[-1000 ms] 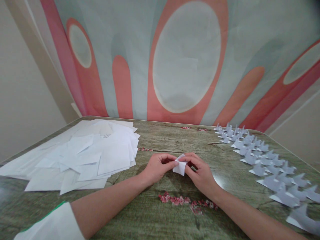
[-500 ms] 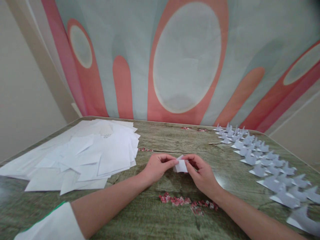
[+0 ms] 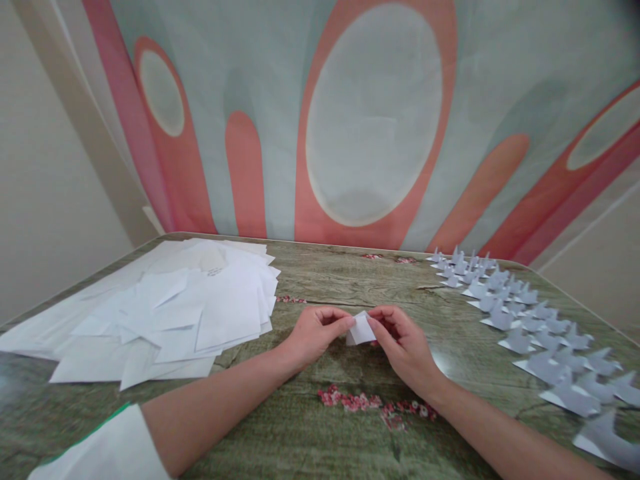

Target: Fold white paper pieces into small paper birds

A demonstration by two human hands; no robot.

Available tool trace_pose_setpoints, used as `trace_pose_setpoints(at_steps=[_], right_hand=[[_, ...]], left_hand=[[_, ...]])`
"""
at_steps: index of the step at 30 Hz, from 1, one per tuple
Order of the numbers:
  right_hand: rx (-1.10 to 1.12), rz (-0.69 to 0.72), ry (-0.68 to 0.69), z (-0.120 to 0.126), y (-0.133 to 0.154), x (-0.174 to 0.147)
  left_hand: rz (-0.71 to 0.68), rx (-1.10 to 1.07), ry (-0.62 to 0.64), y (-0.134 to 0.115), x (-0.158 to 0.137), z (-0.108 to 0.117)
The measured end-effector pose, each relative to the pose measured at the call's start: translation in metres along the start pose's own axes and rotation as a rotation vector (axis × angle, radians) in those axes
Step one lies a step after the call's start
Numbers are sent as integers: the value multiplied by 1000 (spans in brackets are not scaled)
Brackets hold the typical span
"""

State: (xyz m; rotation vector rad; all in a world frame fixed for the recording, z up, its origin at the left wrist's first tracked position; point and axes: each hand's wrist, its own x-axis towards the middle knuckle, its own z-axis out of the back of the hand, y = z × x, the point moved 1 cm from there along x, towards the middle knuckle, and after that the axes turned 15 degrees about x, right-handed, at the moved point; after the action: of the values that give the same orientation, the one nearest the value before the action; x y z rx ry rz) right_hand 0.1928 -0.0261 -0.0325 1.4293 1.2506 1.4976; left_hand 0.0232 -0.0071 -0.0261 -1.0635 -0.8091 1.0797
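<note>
A small folded piece of white paper (image 3: pixel 362 330) is held up between my two hands, above the middle of the table. My left hand (image 3: pixel 317 333) pinches its left edge between thumb and fingers. From the other side, my right hand (image 3: pixel 403 343) grips the right edge, its thumb along the front and its fingers curled behind. A square face with a pointed top shows toward me, and a second layer sticks out below it at the left. The fingertips cover the paper's side corners.
Loose white paper sheets (image 3: pixel 227 307) lie in a spread pile on the left. Several rows of folded white paper birds (image 3: pixel 517 340) stand along the right side. The wood-patterned table (image 3: pixel 280 427) has printed pink flowers and meets a painted wall (image 3: pixel 280 167) at the back.
The front face of the folded paper has turned slightly and now shows as a flatter square. Both hands stay in nearly the same place, with small shifts of the fingers.
</note>
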Motion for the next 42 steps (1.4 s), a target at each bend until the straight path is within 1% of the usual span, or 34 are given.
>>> trace_pose_setpoints(at_steps=[7, 15, 20, 25, 31, 35, 39, 42], right_hand=[[-30, -25, 6, 1, 3, 1], [-116, 13, 27, 4, 2, 2], [-150, 27, 21, 3, 5, 3], [-132, 51, 29, 2, 8, 3], [-209, 107, 37, 2, 10, 5], [-247, 101, 40, 3, 10, 7], [-267, 100, 45, 4, 8, 7], [-268, 113, 17, 3, 8, 5]], left_hand=[[7, -8, -19, -4, 1, 1], [-9, 4, 2, -1, 0, -1], [-2, 22, -17, -3, 0, -1], [-14, 56, -25, -4, -1, -1], [-27, 101, -20, -3, -1, -1], [-34, 134, -20, -3, -2, -1], [-76, 198, -38, -5, -3, -1], [-90, 222, -58, -6, -5, -1]])
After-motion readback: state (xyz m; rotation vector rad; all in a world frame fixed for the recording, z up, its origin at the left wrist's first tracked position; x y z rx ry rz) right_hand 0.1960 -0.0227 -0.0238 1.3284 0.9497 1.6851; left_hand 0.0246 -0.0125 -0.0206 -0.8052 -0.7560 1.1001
